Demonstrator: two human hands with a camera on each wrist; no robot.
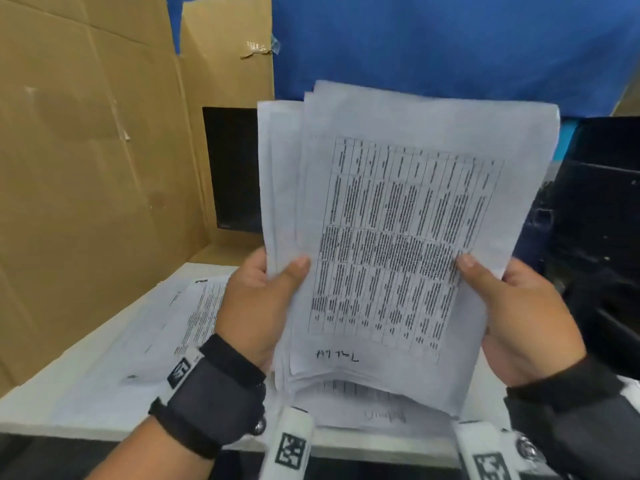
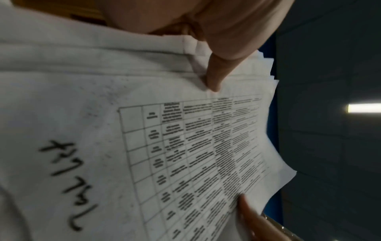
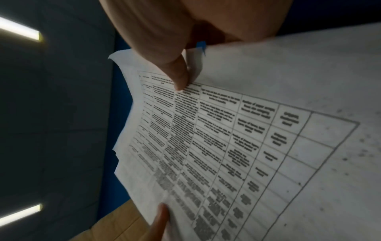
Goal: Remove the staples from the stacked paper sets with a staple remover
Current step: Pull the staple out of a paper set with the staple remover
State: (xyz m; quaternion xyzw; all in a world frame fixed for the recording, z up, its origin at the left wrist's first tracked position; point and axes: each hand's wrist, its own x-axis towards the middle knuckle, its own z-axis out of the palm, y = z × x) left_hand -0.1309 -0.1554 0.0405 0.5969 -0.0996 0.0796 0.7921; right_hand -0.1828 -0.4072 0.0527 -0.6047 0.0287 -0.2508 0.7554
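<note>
Both hands [image 1: 391,313] gripping paper stack's [image 1: 398,237] side edges, raised above table [image 1: 41,403]

Paper stack [image 1: 398,237] is held up off the table, tilted toward the viewer, approx. upright. White sheets, edges not squared: several fan out at the top left and bottom. Front sheet carries a printed table, dense black text in cols & rows, w/ a short handwritten scrawl in black below the grid. Bottom edges sag and curl. More printed sheets [image 1: 166,323] lie flat on the table, lower left. No staple or remover visible.
</note>
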